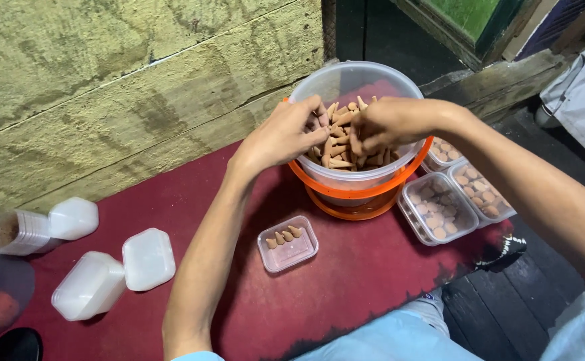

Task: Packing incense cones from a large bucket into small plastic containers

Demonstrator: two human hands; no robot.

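Left hand (284, 137): fingers curled, tips down among the brown cones (343, 144); whether any cone is actually pinched, can't tell. Right hand (386, 124): fingers bent and bunched over same pile, grip likewise not visible. Cones fill a clear tub (346, 80), which sits inside an orange bucket (362, 194) on a dark red mat (346, 281). Just in front of bucket: small clear tray (291, 251) w/ four cones along its far edge. To the right: three filled trays (439, 214), touching. Far left: stacked empty trays and white lids (147, 258), well apart from hands.
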